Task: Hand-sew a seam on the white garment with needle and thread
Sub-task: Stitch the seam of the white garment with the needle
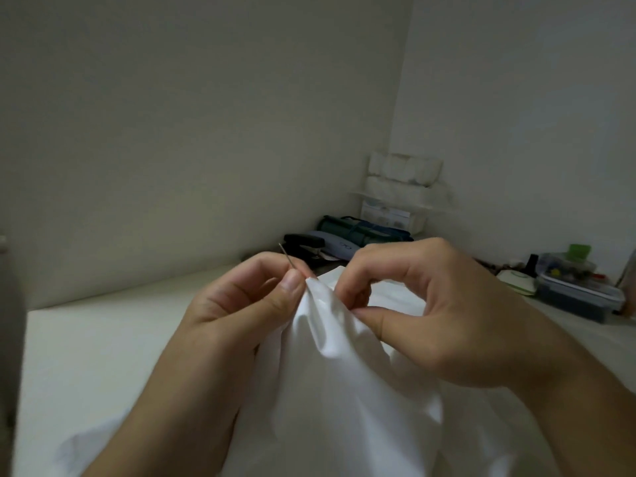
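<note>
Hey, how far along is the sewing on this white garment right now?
Mid-stitch. The left hand pinches the needle at a raised fold of the white garment; the right hand pinches the same fold. Finished stitches and thread are too fine to see, so the remaining seam can't be judged.

Left hand (247,301) and right hand (423,304) are raised close together, fingers curled, pinching.

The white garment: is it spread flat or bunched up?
Bunched up. The white garment is lifted into folds, pinched by the left hand and right hand.
</note>
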The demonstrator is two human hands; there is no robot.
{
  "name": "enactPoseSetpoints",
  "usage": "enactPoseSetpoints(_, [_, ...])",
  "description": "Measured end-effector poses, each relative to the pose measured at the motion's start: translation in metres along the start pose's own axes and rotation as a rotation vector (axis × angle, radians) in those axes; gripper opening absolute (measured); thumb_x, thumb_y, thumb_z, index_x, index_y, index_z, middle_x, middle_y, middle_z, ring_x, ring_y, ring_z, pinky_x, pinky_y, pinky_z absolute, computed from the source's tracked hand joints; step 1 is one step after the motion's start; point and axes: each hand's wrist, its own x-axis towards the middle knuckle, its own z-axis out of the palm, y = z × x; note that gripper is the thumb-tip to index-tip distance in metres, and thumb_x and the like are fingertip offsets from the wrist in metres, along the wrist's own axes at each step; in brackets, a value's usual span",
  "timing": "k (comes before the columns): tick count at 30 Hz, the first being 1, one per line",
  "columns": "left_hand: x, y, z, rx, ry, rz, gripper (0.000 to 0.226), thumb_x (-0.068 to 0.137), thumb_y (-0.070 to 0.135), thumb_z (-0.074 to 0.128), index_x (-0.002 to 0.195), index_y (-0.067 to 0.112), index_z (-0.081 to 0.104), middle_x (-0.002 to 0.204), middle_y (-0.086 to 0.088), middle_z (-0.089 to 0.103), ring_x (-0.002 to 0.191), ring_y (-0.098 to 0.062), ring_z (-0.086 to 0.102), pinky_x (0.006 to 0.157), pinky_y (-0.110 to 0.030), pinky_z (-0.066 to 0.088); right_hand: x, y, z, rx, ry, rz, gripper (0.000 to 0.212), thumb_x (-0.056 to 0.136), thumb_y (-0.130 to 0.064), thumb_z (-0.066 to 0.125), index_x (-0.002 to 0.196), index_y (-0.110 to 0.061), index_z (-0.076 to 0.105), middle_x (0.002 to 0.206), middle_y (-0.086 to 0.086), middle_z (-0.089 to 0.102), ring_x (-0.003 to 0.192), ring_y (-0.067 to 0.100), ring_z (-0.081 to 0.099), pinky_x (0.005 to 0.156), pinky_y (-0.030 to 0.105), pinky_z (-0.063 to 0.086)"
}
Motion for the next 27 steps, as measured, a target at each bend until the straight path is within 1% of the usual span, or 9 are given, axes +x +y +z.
enactPoseSetpoints(5, [0.001,-0.002,0.003,0.079,0.033,0.092,0.016,0.083,0.03,0.072,0.085,0.013,0.073,0.089,-0.016,0.067,0.078,-0.025,0.058,0.072,-0.036,0.044,-0.001,0.0,-0.001,-0.087,0.023,-0.046,0.019,0.092,-0.006,0.076,0.091,-0.025,0.078,0.089,-0.013,0.07,0.099,0.016,0.069,0.084,0.019,0.048])
enactPoseSetpoints(8, [0.001,-0.001,0.004,0.095,0.047,0.137,0.015,0.084,0.027,0.069,0.082,0.013,0.072,0.083,-0.012,0.066,0.074,-0.022,0.059,0.064,-0.026,0.049,-0.001,-0.001,-0.004,-0.071,0.007,-0.05,0.018,0.093,-0.006,0.075,0.093,-0.024,0.079,0.089,-0.012,0.073,0.095,0.014,0.071,0.082,0.018,0.049])
enactPoseSetpoints(12, [-0.002,0.0,0.006,0.084,0.025,0.13,0.013,0.084,0.025,0.068,0.08,0.013,0.07,0.079,-0.012,0.062,0.07,-0.022,0.055,0.059,-0.023,0.046,-0.002,-0.003,-0.006,-0.071,0.0,-0.082,0.019,0.092,-0.004,0.074,0.091,-0.022,0.08,0.086,-0.011,0.074,0.09,0.012,0.073,0.08,0.018,0.05])
enactPoseSetpoints(14, [-0.003,0.0,0.007,0.097,0.027,0.143,0.014,0.085,0.026,0.068,0.079,0.013,0.07,0.078,-0.009,0.061,0.068,-0.019,0.055,0.057,-0.02,0.046,-0.003,-0.003,-0.005,-0.036,0.016,-0.11,0.021,0.091,-0.003,0.076,0.089,-0.022,0.081,0.086,-0.01,0.076,0.089,0.013,0.073,0.085,0.022,0.052])
enactPoseSetpoints(16, [-0.003,0.001,0.006,0.091,0.042,0.137,0.013,0.084,0.027,0.068,0.079,0.015,0.07,0.077,-0.008,0.061,0.067,-0.018,0.054,0.057,-0.021,0.045,-0.003,-0.001,-0.004,-0.032,0.034,-0.129,0.022,0.088,-0.003,0.078,0.086,-0.025,0.081,0.085,-0.01,0.075,0.089,0.017,0.071,0.089,0.031,0.052])
enactPoseSetpoints(19, [-0.002,0.002,0.006,0.061,0.037,0.106,0.011,0.083,0.027,0.068,0.079,0.016,0.069,0.079,-0.011,0.059,0.067,-0.021,0.051,0.058,-0.029,0.041,-0.002,0.004,-0.005,-0.046,0.021,-0.078,0.022,0.089,-0.003,0.079,0.087,-0.025,0.08,0.083,-0.012,0.073,0.091,0.017,0.072,0.082,0.02,0.05])
enactPoseSetpoints(22, [-0.002,0.003,0.006,0.077,0.03,0.082,0.012,0.084,0.027,0.068,0.08,0.016,0.069,0.078,-0.01,0.058,0.066,-0.019,0.05,0.058,-0.029,0.039,-0.002,0.008,-0.009,0.067,0.031,-0.025,0.014,0.09,-0.007,0.076,0.088,-0.021,0.077,0.082,-0.008,0.074,0.087,0.017,0.072,0.08,0.019,0.05])
enactPoseSetpoints(25, [-0.004,0.003,0.006,0.103,0.011,0.045,0.015,0.083,0.029,0.069,0.081,0.014,0.071,0.076,-0.006,0.062,0.065,-0.016,0.054,0.057,-0.028,0.042,-0.001,0.014,-0.009,0.259,0.076,0.016,0.005,0.09,-0.008,0.074,0.086,-0.012,0.075,0.079,-0.003,0.072,0.079,0.012,0.069,0.078,0.021,0.05])
enactPoseSetpoints(27, [-0.005,0.003,0.007,0.122,-0.012,0.018,0.018,0.082,0.029,0.069,0.082,0.011,0.073,0.074,-0.007,0.064,0.065,-0.016,0.057,0.056,-0.025,0.045,0.0,0.017,-0.007,0.382,0.096,0.046,0.006,0.091,-0.01,0.071,0.086,-0.009,0.072,0.08,0.003,0.07,0.08,0.014,0.067,0.077,0.022,0.051])
